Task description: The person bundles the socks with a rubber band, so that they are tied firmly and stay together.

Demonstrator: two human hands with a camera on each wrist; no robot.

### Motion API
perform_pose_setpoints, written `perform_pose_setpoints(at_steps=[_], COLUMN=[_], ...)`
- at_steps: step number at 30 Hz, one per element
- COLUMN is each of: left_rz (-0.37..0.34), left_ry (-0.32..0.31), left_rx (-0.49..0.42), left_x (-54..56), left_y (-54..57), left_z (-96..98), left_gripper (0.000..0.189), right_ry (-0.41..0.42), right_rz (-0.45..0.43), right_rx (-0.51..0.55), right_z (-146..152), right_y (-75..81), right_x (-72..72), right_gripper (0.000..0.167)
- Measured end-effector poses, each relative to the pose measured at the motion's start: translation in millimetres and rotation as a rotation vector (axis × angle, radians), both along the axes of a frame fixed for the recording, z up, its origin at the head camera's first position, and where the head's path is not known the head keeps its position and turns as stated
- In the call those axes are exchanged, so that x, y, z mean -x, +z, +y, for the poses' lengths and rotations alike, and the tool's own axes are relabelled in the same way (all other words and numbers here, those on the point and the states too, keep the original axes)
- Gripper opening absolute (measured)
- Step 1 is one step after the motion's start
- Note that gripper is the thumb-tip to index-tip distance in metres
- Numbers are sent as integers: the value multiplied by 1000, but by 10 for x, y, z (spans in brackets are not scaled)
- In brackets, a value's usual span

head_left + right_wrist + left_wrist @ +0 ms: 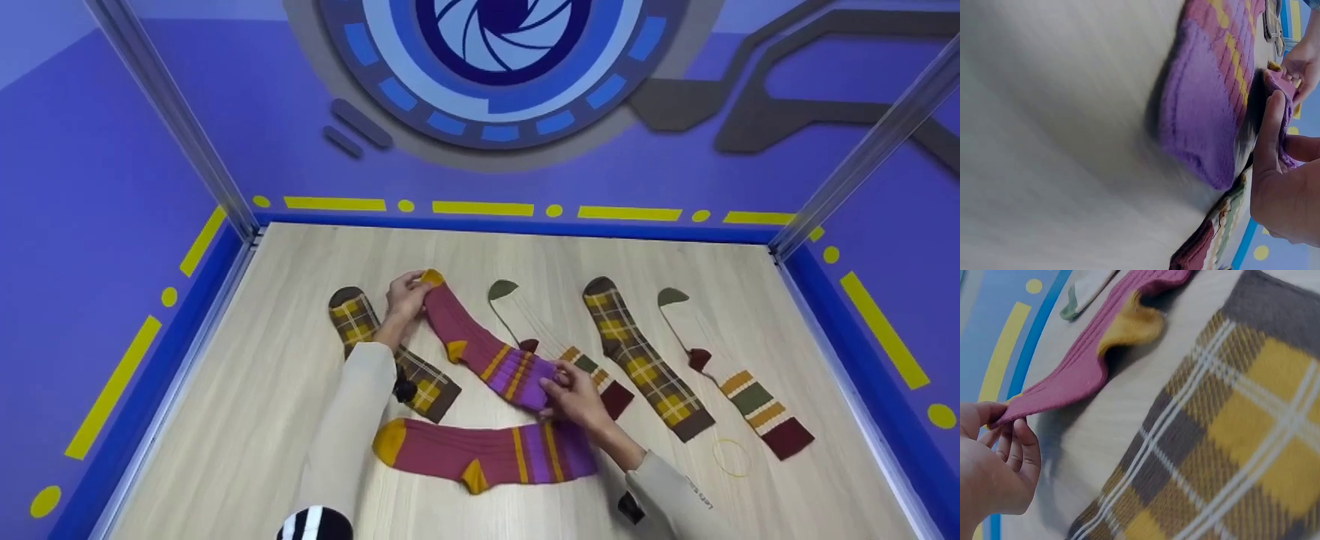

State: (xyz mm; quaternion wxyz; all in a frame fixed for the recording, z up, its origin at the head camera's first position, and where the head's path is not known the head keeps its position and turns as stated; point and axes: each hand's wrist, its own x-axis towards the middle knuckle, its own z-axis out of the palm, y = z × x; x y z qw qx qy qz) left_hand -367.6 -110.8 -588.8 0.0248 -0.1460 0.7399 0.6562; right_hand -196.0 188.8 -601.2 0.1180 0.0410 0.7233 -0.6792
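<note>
Maroon sock stretches from left hand, pinching toe, to right hand, pinching cuff.

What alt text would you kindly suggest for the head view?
A left hand and right hand hold a pink and purple knit sock over a pale wooden table. A matching sock lies nearest, with two brown plaid socks and two striped cream socks around.
</note>
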Motion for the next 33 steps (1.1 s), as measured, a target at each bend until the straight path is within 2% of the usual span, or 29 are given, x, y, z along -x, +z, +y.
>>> perform_pose_setpoints(at_steps=[4, 9, 13, 17, 20, 25, 27, 30, 33], left_rz=[35, 81, 106, 71, 56, 62, 43, 7, -25], left_ry=[-32, -113, -173, -219, -237, -273, -302, -352, -408], left_rx=[78, 25, -13, -24, -38, -7, 23, 57, 89], left_x=[-49, -208, -427, -695, -882, -1187, -1330, -1568, -1798], left_y=[116, 323, 445, 533, 565, 557, 558, 576, 598], left_z=[-84, -235, -316, -366, -363, -382, -416, -485, -551], left_gripper=[35, 35, 35, 36, 37, 37, 37, 39, 40], right_ry=[-73, -143, -160, -187, -192, -144, -107, -24, 115], right_rz=[4, 25, 54, 71, 69, 38, 22, -4, -35], right_rx=[-23, -19, -42, -105, -111, -88, -84, -75, -55], right_z=[28, 80, 188, 315, 424, 604, 670, 765, 872], right_y=[18, 56, 109, 170, 231, 326, 355, 367, 354], right_x=[2, 18, -4, -40, -52, -100, -145, -237, -336], right_gripper=[33, 30, 30, 28, 26, 28, 32, 40, 48])
